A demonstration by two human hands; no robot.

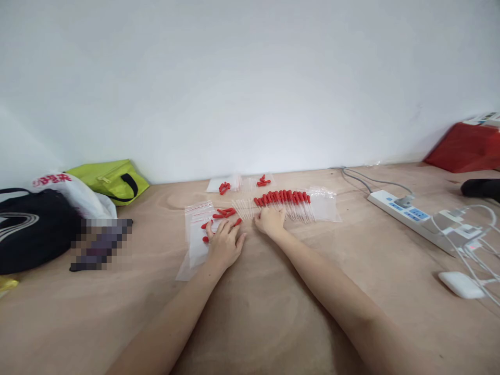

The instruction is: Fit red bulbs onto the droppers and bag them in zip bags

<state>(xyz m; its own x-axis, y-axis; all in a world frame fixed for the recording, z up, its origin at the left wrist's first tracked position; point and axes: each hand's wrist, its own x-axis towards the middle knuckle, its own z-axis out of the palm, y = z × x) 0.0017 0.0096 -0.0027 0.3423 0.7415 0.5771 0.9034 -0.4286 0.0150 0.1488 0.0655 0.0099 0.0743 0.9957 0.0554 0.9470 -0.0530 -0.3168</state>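
Note:
My left hand (224,245) rests over a stack of clear zip bags (198,254), fingers spread among loose red pieces (224,212) shaped like small rounded caps. One red piece (237,222) lies by its fingertips. My right hand (270,221) is curled at the left end of a row of thin pale sticks with red caps (287,196) on their far ends. What its fingers pinch, if anything, is hidden. Between my hands, bare thin sticks (242,208) lie fanned out. Beneath the row's right end is another clear bag (326,204).
Two small groups of red pieces (224,187) lie on bags near the wall. On the right are a white power strip (406,211), cables and a white charger (461,285), with a red bag (466,147) behind. A green bag (113,179) and a black bag (39,234) stand left.

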